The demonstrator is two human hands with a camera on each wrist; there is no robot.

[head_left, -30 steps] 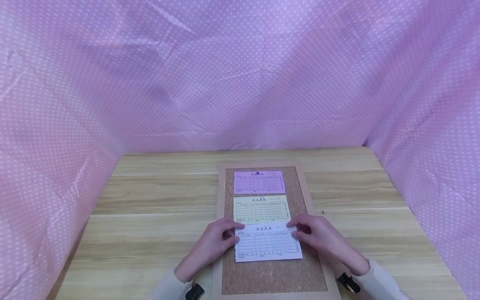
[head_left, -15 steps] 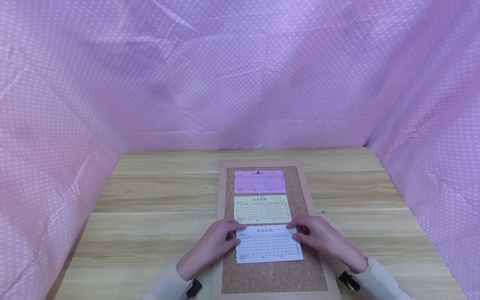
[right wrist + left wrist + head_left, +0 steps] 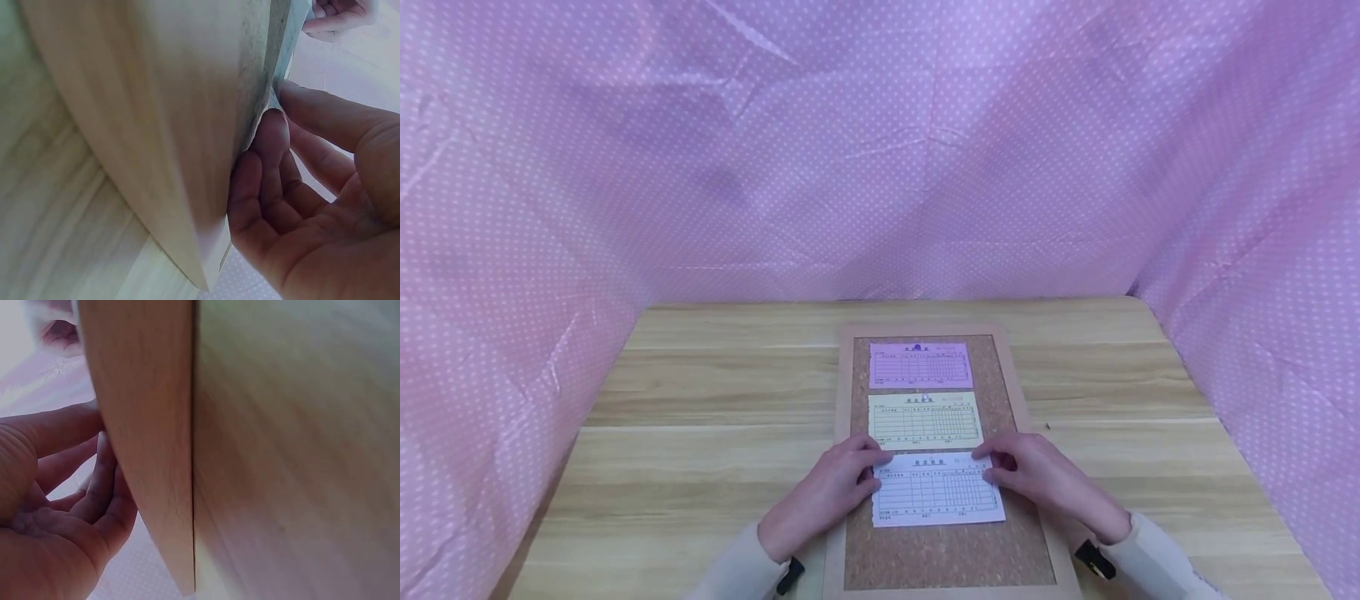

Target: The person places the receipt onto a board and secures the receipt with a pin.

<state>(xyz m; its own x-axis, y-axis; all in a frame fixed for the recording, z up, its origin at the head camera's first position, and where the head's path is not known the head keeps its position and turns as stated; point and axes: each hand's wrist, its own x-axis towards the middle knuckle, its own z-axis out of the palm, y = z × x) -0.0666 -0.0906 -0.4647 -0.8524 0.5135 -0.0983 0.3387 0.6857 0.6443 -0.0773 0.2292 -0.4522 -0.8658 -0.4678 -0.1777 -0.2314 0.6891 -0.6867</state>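
A white printed receipt form [image 3: 936, 497] lies across the lower half of a wood-framed cork board [image 3: 947, 565]. My left hand [image 3: 827, 487] holds its upper left edge between thumb and fingers; in the left wrist view the board's frame hides those fingertips. At the upper right edge, my right hand [image 3: 1048, 479] pinches the form, and the right wrist view shows the sheet's edge between thumb and finger. Directly above lies a yellow form [image 3: 925, 423] with a pale pushpin [image 3: 925, 397] at its top. Farther up is a pink form [image 3: 917, 368] with a purple pushpin [image 3: 917, 347].
The board rests on a wooden table [image 3: 700, 400]. A tiny dark object [image 3: 1047, 426] lies right of the frame. Pink dotted cloth [image 3: 880, 167] hangs behind the table and along both sides. Bare cork shows below the white form.
The white form has shifted slightly down and right, and a narrow strip of cork now separates it from the yellow form. Both hands keep their hold on it.
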